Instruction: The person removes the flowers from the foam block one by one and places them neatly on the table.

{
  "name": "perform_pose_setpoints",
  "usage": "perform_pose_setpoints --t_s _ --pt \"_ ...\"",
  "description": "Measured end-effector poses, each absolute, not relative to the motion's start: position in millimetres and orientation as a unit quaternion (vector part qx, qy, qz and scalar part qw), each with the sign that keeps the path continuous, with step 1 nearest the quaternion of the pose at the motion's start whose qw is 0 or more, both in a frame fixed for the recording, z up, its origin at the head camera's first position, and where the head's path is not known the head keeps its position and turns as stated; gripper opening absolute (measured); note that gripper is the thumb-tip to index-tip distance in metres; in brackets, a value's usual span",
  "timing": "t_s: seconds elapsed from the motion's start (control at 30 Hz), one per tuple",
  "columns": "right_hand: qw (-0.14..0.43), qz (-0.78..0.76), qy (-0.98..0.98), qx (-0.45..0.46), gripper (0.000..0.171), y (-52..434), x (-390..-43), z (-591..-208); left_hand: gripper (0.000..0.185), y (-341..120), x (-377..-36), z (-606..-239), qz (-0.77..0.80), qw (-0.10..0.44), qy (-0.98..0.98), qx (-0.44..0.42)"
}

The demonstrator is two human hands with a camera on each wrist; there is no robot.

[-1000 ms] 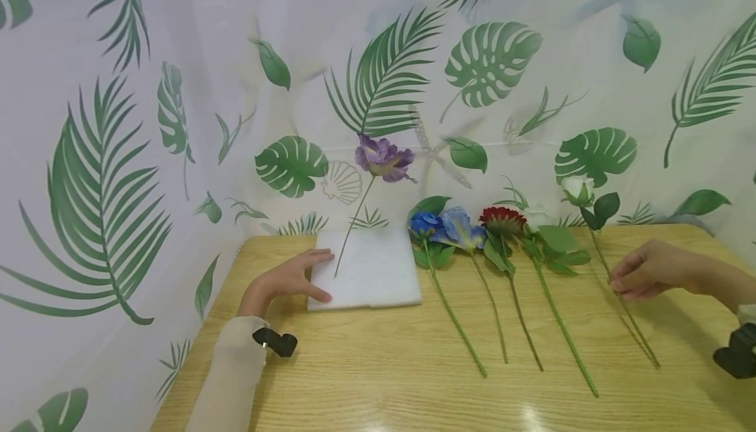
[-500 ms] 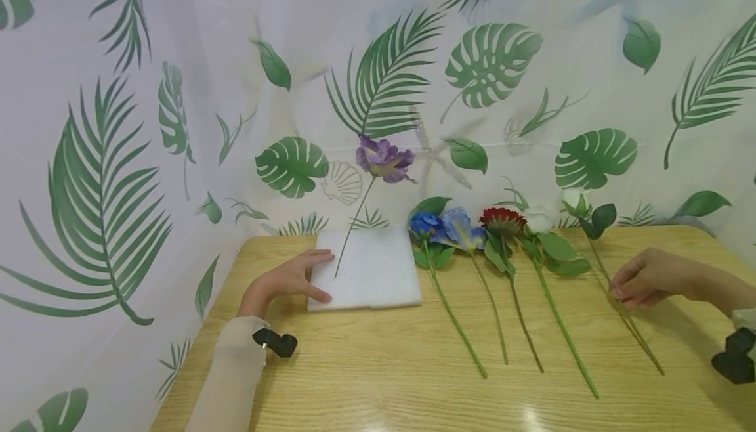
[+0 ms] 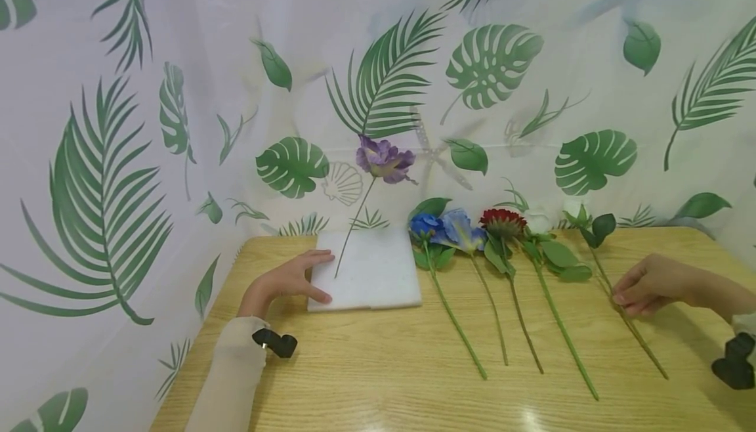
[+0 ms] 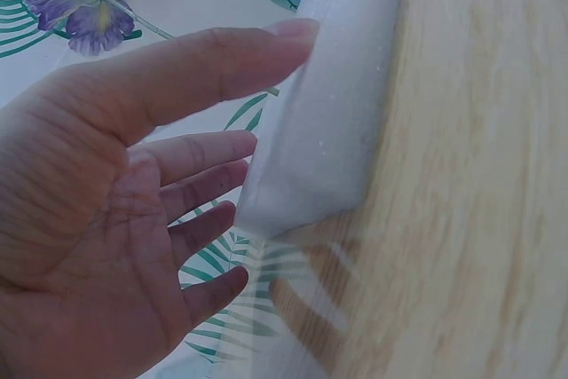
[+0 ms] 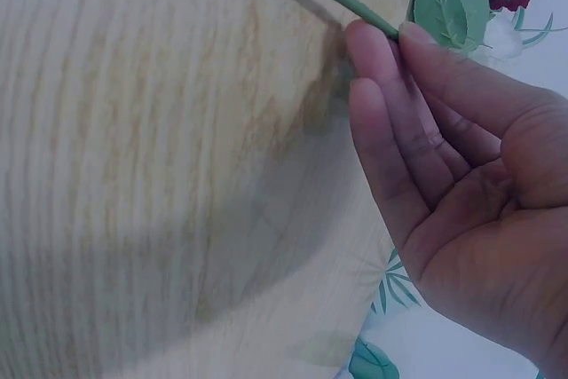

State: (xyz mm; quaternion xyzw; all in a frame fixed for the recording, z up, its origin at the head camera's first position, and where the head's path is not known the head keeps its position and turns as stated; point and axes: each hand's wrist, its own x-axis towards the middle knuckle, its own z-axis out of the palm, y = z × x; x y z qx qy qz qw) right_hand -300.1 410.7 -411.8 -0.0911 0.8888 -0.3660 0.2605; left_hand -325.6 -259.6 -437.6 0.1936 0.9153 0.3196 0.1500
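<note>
Left hand (image 3: pixel 287 283) flat, fingers straight against the foam block (image 3: pixel 369 269) near the table's (image 3: pixel 378 379) back-left corner, right hand (image 3: pixel 646 285) pinching the white rose's stem (image 3: pixel 634 333) by the right edge.

The desk (image 3: pixel 384 386) is pale yellow wood grain. Behind its far edge hangs a white curtain (image 3: pixel 236 38) printed with green palm and monstera leaves. A purple flower (image 3: pixel 382 158) stands in a white foam block (image 3: pixel 378 274). Blue flowers (image 3: pixel 443 225), a dark red flower (image 3: pixel 502 220) and white roses (image 3: pixel 537 220) have green stems.

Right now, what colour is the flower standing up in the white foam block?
Purple flower, with a yellowish centre; clearest in the head view.
</note>
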Motion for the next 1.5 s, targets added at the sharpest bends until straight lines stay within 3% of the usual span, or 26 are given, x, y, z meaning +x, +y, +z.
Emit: perform_pose_setpoints --t_s 1.5 --pt "0.290 -0.371 0.879 -0.075 0.032 407.1 -304.1 -418.4 0.097 -260.2 -323.4 -434.7 0.321 0.151 0.916 0.190"
